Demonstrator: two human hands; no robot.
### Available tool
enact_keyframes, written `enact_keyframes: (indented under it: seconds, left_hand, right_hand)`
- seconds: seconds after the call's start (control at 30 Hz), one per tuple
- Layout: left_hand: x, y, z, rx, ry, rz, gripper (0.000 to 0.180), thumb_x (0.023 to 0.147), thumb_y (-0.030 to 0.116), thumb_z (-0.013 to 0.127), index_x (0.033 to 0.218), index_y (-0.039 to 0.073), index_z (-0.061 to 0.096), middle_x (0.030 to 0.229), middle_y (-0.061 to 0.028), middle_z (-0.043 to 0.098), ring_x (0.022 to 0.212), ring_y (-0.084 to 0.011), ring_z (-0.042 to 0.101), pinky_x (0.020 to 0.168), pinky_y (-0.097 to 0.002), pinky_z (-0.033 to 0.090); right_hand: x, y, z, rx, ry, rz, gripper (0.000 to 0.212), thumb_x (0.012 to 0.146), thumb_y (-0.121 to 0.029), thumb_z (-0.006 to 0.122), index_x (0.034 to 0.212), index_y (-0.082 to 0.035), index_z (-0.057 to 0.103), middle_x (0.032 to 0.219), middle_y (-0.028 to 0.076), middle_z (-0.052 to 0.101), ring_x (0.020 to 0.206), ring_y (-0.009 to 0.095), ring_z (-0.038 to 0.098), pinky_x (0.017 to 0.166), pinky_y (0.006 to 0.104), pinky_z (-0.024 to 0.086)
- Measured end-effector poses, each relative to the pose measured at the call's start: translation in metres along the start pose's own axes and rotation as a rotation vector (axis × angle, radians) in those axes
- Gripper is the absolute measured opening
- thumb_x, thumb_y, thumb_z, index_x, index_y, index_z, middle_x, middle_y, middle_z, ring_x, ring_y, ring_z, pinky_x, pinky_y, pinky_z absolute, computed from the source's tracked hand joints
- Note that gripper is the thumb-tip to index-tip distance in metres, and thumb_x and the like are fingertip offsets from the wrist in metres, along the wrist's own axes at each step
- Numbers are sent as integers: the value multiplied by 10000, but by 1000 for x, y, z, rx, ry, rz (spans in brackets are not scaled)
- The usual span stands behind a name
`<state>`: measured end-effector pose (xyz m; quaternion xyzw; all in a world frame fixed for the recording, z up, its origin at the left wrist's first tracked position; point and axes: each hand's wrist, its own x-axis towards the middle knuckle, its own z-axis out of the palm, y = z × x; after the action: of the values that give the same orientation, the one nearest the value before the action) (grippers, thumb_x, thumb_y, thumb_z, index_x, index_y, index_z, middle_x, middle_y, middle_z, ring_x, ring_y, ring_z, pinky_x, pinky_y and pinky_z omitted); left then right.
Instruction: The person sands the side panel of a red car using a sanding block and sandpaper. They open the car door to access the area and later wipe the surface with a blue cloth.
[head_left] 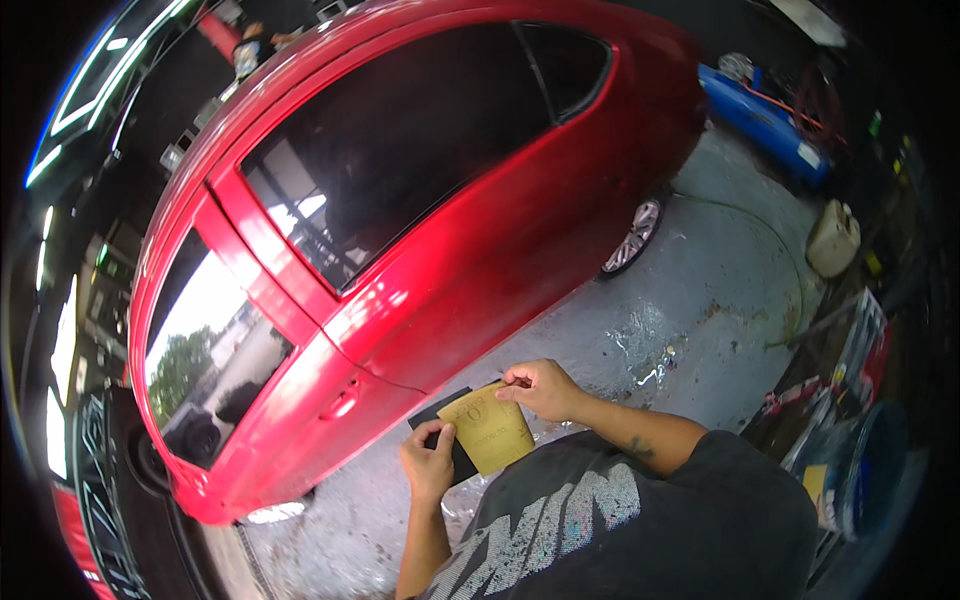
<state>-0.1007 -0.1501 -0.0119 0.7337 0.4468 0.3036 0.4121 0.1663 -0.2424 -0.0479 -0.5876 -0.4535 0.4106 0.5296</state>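
In front of my chest I hold a yellow-backed sheet of sandpaper (488, 432) with print on its back. Pinched between thumb and fingers, its left edge sits in my left hand (428, 462). At the upper right corner, my right hand (543, 389) grips the same sheet. A dark sheet (428, 413) shows behind the yellow one, next to my left fingers; whether it is a separate piece I cannot tell. Just beyond both hands stands a red car (470, 265), its side facing me and neither hand touching it.
Grey floor (740, 260) runs beside the car, with a hose (775, 235) across it. On the right are a blue tank-like machine (765, 120), a whitish jug (833, 240) and a dark blue bucket (870, 470). A person (250, 50) is beyond the car.
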Motion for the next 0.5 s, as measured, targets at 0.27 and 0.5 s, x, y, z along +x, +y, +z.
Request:
enact_keyframes:
  seconds: [0.27, 0.5]
  left_hand:
    - [14, 7, 17, 11, -32, 80, 158, 1021, 94, 837, 1013, -59, 800, 934, -59, 802, 878, -127, 701, 832, -307, 567]
    - [17, 14, 21, -65, -94, 51, 156, 1021, 94, 834, 1018, -58, 803, 948, -65, 808, 903, -131, 708, 862, -310, 568]
  right_hand:
    - [-13, -9, -25, -103, 68, -91, 255, 992, -258, 838, 1024, -8, 794, 856, 127, 789, 775, 174, 707, 733, 379, 553]
    - [-20, -15, -26, -172, 152, -170, 303, 1046, -317, 780, 1013, -16, 769, 817, 160, 740, 749, 243, 701, 710, 406, 536]
